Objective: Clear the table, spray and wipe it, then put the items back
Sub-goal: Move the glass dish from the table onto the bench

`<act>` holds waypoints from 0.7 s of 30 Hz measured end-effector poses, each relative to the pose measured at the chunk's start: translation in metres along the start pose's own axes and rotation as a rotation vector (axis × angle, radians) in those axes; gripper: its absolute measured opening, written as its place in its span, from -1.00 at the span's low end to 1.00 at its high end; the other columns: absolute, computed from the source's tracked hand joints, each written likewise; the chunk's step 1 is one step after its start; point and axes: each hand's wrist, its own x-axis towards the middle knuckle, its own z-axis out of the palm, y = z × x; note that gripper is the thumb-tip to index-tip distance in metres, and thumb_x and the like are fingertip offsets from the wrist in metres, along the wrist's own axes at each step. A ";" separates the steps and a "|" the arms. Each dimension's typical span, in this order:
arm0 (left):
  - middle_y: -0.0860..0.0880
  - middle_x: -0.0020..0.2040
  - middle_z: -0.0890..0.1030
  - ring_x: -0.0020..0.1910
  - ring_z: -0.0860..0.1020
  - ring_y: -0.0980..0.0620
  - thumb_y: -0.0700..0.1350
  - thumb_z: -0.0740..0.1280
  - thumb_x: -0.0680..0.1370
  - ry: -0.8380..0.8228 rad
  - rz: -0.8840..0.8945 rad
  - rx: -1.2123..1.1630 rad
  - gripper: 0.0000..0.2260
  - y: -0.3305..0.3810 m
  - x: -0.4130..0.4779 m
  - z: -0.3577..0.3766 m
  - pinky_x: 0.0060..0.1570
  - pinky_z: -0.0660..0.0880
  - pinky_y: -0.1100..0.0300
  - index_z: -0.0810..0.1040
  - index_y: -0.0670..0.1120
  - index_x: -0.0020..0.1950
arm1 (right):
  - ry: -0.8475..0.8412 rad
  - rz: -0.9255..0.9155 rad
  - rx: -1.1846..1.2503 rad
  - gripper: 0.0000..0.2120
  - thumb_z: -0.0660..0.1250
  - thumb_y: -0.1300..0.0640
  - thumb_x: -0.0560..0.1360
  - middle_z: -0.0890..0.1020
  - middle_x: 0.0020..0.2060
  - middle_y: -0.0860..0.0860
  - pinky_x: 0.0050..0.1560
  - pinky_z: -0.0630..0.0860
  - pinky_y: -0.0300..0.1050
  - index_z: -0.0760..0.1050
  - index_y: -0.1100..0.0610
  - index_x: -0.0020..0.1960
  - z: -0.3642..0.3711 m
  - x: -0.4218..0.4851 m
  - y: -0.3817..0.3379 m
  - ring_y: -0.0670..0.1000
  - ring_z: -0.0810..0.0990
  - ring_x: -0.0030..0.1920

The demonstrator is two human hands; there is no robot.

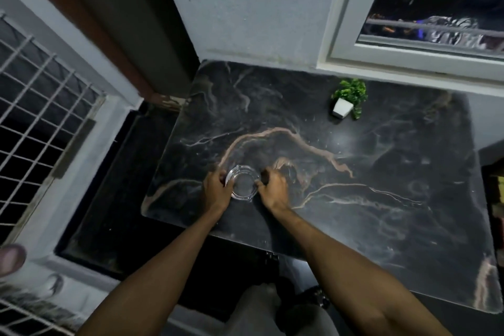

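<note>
The dark, marble-patterned worktop (381, 213) fills most of the view. It is pushed into a corner, under a window at the far right and beside a grilled opening on the left. That leaves the near edge as the only easy side to work from, and it probably explains why both arms reach in from there.

The left hand (216, 189) and right hand (274, 187) meet near the worktop's near-left part. They close on opposite sides of a round glass dish (242, 184). The left fingers (222, 176) curl over its left rim, and the right thumb and fingers pinch its right rim. A two-sided hold like this suits clear, slippery glass, keeping it level and centred. I cannot tell whether the dish rests on the surface or is just off it. I also cannot tell whether it is being taken away or set back.

The dish is circular, so it has no long axis to speak of. Its opening faces straight up and its base is flat to the worktop, with no tilt that I can see.

Well apart from it, near the far edge under the window, is a small plant (350, 90) in a white pot (341, 108). The pot looks to lean toward the near-left, its leaves spreading away toward the wall, though the wide lens may exaggerate this. No hand is touching it.
</note>
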 end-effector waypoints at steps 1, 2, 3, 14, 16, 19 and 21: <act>-0.21 0.03 0.66 0.07 0.60 -0.18 -0.21 0.45 0.52 0.002 -0.004 0.003 -0.84 -0.001 0.001 0.002 0.06 0.47 0.08 0.65 -0.21 0.07 | 0.001 0.004 -0.005 -0.73 0.41 0.20 0.48 0.64 0.11 0.17 0.18 0.53 0.00 0.53 0.19 0.17 0.004 0.003 -0.002 0.18 0.58 0.16; -0.20 -0.02 0.68 0.02 0.61 -0.17 -0.23 0.46 0.50 0.007 -0.003 -0.001 -0.86 -0.001 0.002 0.005 -0.01 0.44 0.12 0.67 -0.21 0.04 | 0.005 0.006 -0.007 -0.72 0.40 0.22 0.48 0.65 0.10 0.17 0.18 0.55 0.01 0.53 0.18 0.18 0.007 0.005 -0.002 0.19 0.59 0.15; -0.19 -0.07 0.69 -0.03 0.62 -0.17 -0.25 0.45 0.49 0.014 -0.003 -0.003 -0.89 -0.001 0.003 0.007 -0.08 0.42 0.17 0.68 -0.21 0.00 | 0.007 0.010 -0.010 -0.72 0.39 0.26 0.46 0.66 0.08 0.18 0.17 0.56 0.03 0.55 0.18 0.16 0.008 0.006 -0.004 0.20 0.60 0.13; -0.11 -0.16 0.73 -0.18 0.64 -0.02 -0.30 0.45 0.44 -0.089 0.207 0.010 -0.80 0.087 -0.022 0.061 -0.11 0.56 0.14 0.76 -0.15 0.02 | 0.199 0.085 0.147 -0.67 0.32 0.34 0.37 0.75 -0.07 0.11 0.06 0.60 -0.08 0.68 0.16 0.07 -0.095 -0.004 0.046 0.08 0.69 -0.05; -0.11 -0.16 0.75 -0.22 0.63 0.03 -0.32 0.46 0.43 -0.129 0.300 -0.030 -0.79 0.127 -0.043 0.092 -0.10 0.58 0.16 0.76 -0.17 0.03 | 0.287 0.121 0.164 -0.65 0.34 0.31 0.38 0.74 -0.02 0.11 0.13 0.58 -0.07 0.67 0.13 0.12 -0.142 -0.011 0.073 0.10 0.67 0.02; -0.07 -0.11 0.76 -0.15 0.67 -0.02 -0.28 0.48 0.44 -0.223 0.365 -0.014 -0.75 0.184 -0.079 0.151 -0.01 0.61 0.15 0.75 -0.12 0.09 | 0.401 0.158 0.213 -0.70 0.37 0.28 0.38 0.75 -0.07 0.13 0.07 0.61 0.01 0.68 0.15 0.08 -0.216 -0.028 0.122 0.13 0.70 -0.05; -0.07 -0.05 0.77 -0.09 0.69 -0.03 -0.24 0.49 0.45 -0.294 0.402 0.001 -0.75 0.223 -0.111 0.199 0.03 0.62 0.14 0.74 -0.09 0.12 | 0.489 0.186 0.229 -0.72 0.39 0.26 0.38 0.75 -0.07 0.14 0.07 0.61 0.02 0.68 0.15 0.08 -0.269 -0.042 0.164 0.13 0.71 -0.04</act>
